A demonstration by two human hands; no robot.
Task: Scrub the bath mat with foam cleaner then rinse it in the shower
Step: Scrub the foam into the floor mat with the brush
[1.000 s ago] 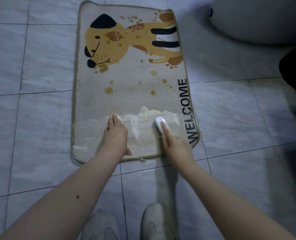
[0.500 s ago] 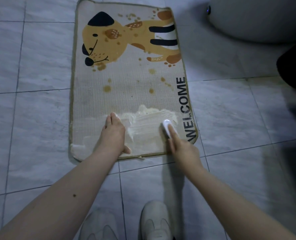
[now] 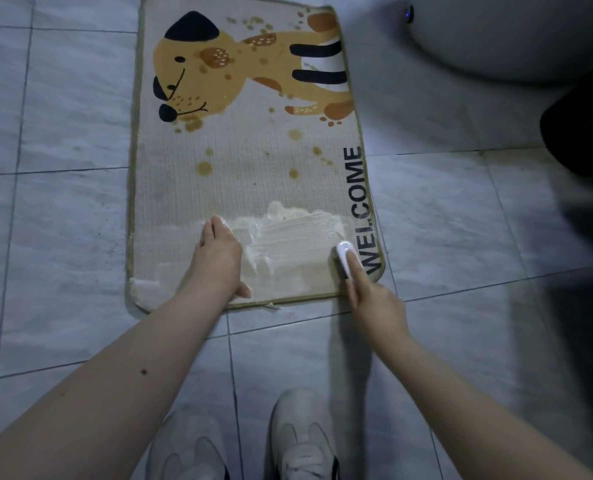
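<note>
Bath mat (image 3: 253, 161), printed with a cartoon dog and the word WELCOME, lying flat on the tiled floor (image 3: 63, 220). White foam (image 3: 288, 233) is smeared across its near end. Right hand (image 3: 374, 299) grips a small white brush (image 3: 346, 256), index finger extended along its back, bristles on the mat beside the lettering. Left hand (image 3: 218, 258) rests flat on the mat, fingers together, thumb out. Two pale shoes (image 3: 302, 441) stand on the tiles below.
</note>
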